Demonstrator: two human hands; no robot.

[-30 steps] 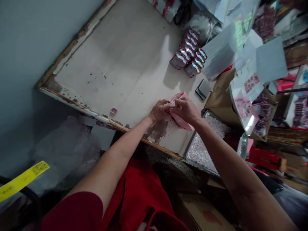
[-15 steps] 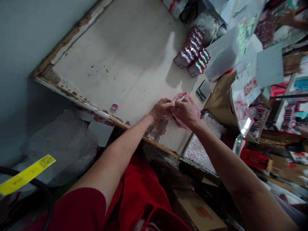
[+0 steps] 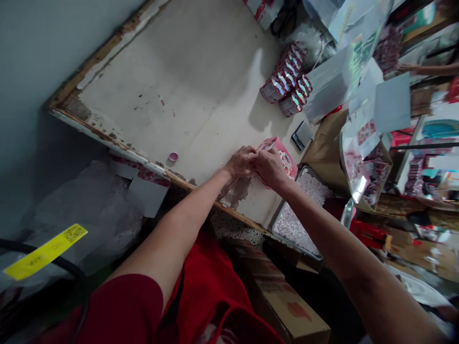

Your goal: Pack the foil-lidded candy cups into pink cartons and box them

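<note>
The pink packet (image 3: 283,157) lies at the near right part of the worktop (image 3: 186,95), close to its front edge and just beside the metal tray (image 3: 304,210) that sits off the right corner; both my hands are on it. My left hand (image 3: 241,162) comes in from the near edge with the knuckles up and the fingers curled down onto the packet's left end, pinching it; my right hand (image 3: 269,167) meets it thumb to thumb, fingers bent and closed on the same end, so the two fists touch; how deep the grip goes I cannot tell, since the fingertips are hidden under the knuckles. My left forearm runs bare across the chipped front edge from the red sleeve (image 3: 118,310); my right forearm crosses above the tray, which is filled with small pale pellets.

Further along the front edge, to the left, a small pink cap (image 3: 173,156) sits alone; toward the far right corner a cluster of shiny packs (image 3: 287,81) stands together, well apart from my hands; a small dark square device (image 3: 302,134) rests between that cluster and the packet, at the right edge. Below the worktop a cardboard box (image 3: 290,310) shows near my lap.
</note>
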